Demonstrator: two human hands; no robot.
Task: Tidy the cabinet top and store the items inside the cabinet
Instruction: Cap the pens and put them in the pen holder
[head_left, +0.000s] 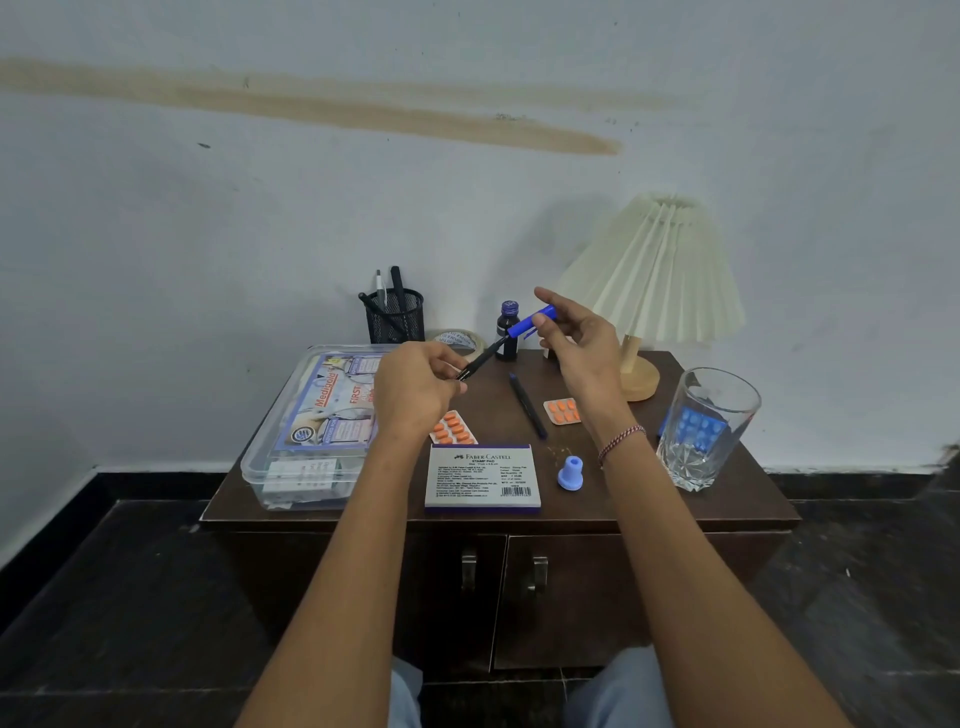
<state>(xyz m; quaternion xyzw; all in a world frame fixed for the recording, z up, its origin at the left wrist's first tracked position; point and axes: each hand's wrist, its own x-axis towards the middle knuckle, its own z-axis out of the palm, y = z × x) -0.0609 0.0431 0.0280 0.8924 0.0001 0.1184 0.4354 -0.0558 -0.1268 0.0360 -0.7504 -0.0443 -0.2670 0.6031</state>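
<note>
Above the dark wooden cabinet top (597, 512) my left hand (415, 392) grips a black pen (480, 359) by its lower end. My right hand (576, 343) pinches a blue pen cap (530, 322) just at the pen's tip. A second dark pen (527, 404) lies on the top. Two orange pill strips (453, 428) (562, 411), a Faber-Castell stamp pad box (482, 477), a small blue stopper (570, 472), an ink bottle (507, 332) and a clear first-aid box (306, 431) also lie there.
A mesh pen holder (396, 316) and a tape roll (460, 340) stand at the back. A pleated lamp (657, 275) sits back right, a glass tumbler (706, 426) with a blue pill strip behind it at the right edge. Two shut cabinet doors with handles (468, 569) (538, 571) face me.
</note>
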